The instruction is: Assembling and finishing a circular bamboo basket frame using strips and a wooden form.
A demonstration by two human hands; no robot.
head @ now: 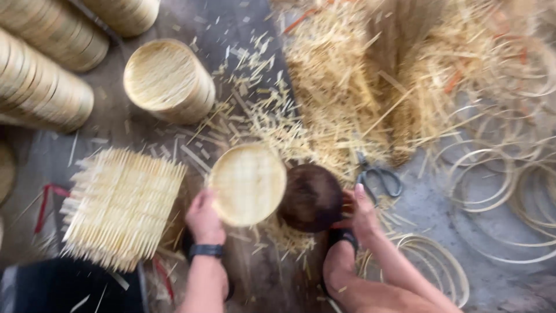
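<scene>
The floor [243, 35] is buried along its top right in a huge heap of bamboo offcuts [359, 75], with thin bamboo hoops [498, 185] spilling toward the right edge. Stacks of finished round trays [168, 78] sit toward the top left corner, and a square mat of woven slats [119, 206] lies by the left edge near you.

The thing you've got is the round woven disc [248, 182], roughly mid-floor and tipped up off the ground. Your left hand [204, 217] grips its lower left rim, fingers curled around the edge. Your right hand [360, 211] rests against the dark round block [311, 197] just beside the disc; it's blurry, so I can't tell if those fingers are spread or closed.

I'd guess that disc is super light and a bit springy, stiff at the rim but flexy in the weave. Hold it by the rim like you are; squeezing the middle could probably crack slats. Splintery edges, likely.

Scissors [379, 174] lie just past the block.
</scene>
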